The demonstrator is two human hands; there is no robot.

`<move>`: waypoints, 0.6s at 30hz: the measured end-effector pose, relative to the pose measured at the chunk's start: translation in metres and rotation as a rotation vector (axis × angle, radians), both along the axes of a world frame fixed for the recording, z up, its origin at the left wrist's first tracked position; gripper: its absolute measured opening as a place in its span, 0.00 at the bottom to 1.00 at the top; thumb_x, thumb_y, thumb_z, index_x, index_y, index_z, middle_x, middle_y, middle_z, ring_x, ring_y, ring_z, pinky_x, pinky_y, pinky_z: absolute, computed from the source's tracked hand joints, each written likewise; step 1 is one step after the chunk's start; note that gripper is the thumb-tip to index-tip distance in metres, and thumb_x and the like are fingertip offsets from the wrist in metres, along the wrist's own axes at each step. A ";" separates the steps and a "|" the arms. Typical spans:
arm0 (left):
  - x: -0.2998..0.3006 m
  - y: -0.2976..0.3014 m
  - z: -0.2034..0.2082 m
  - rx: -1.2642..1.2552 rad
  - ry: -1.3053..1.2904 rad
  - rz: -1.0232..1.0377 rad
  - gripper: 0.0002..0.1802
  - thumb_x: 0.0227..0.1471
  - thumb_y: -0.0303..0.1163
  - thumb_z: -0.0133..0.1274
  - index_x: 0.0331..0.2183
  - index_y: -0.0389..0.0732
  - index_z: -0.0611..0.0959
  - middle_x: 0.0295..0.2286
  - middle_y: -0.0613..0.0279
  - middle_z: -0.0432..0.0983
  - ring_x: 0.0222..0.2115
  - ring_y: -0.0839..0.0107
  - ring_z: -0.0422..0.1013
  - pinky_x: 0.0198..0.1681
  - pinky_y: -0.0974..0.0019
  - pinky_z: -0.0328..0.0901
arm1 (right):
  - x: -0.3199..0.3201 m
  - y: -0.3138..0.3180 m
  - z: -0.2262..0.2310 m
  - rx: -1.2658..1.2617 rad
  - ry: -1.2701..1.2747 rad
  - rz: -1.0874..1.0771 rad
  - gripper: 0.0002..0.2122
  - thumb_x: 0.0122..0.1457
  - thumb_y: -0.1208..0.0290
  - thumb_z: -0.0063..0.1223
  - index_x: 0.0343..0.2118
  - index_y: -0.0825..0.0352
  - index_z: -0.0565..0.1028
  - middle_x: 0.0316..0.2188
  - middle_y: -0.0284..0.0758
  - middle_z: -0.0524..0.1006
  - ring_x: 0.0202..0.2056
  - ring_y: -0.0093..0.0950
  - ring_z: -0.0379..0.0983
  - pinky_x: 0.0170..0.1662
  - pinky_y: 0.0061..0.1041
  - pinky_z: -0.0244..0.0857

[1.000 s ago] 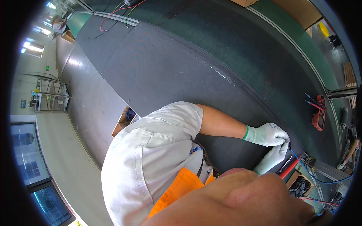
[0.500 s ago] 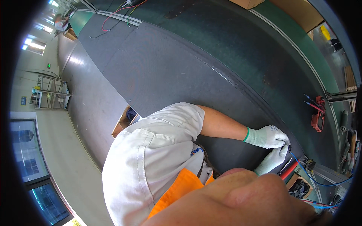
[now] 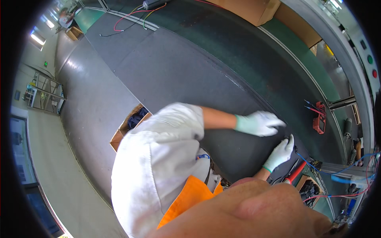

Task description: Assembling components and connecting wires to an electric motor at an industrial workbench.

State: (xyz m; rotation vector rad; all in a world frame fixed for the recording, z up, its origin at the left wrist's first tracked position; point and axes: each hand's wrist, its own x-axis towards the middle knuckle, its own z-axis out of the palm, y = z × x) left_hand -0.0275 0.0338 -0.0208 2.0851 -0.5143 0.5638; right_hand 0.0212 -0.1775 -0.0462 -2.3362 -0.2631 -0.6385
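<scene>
My left hand [image 3: 262, 123], in a white knitted glove, hovers over the dark grey mat [image 3: 178, 75] with its fingers apart and slightly blurred by motion. Below and to the right of it is my right hand [image 3: 281, 152], gloved too, with fingers spread and the index finger pointing up. A small dark bit shows at its fingertips, too small to name. Just right of that hand, the black end of a blue hose or cable [image 3: 313, 168] lies on the mat's edge. A red-handled tool [image 3: 296, 172] lies close by; its kind is unclear.
A red meter with probes [image 3: 319, 123] lies on the green belt beyond the mat. Far left are a grey motor [image 3: 152, 4] and loose wires. Cardboard boxes [image 3: 254, 11] stand at the back; an open box [image 3: 131, 123] sits below the mat's edge. A metal frame rises at right.
My hands were together at the mat's right edge and have come apart. The left one moved up and left, and the right one's fingers spread. The view has shifted slightly.
</scene>
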 end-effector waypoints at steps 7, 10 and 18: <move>-0.209 0.164 0.023 0.821 0.335 0.583 0.26 0.58 0.38 0.52 0.57 0.42 0.76 0.57 0.54 0.71 0.61 0.55 0.63 0.66 0.47 0.54 | -0.012 0.044 0.017 -0.209 -0.130 0.219 0.18 0.59 0.73 0.53 0.52 0.70 0.76 0.44 0.48 0.80 0.47 0.47 0.74 0.52 0.43 0.67; -0.220 0.175 0.031 0.864 0.356 0.630 0.28 0.59 0.38 0.51 0.59 0.43 0.73 0.59 0.54 0.68 0.63 0.55 0.60 0.68 0.46 0.51 | -0.017 0.051 0.024 -0.186 -0.064 0.190 0.18 0.58 0.74 0.54 0.52 0.71 0.77 0.44 0.48 0.81 0.46 0.47 0.75 0.54 0.43 0.67; -0.222 0.165 0.028 0.793 0.386 0.636 0.27 0.59 0.39 0.51 0.59 0.45 0.73 0.59 0.56 0.67 0.63 0.55 0.60 0.68 0.46 0.51 | -0.018 0.034 0.013 -0.048 0.021 0.268 0.17 0.56 0.79 0.51 0.49 0.70 0.78 0.45 0.49 0.79 0.51 0.47 0.73 0.56 0.45 0.66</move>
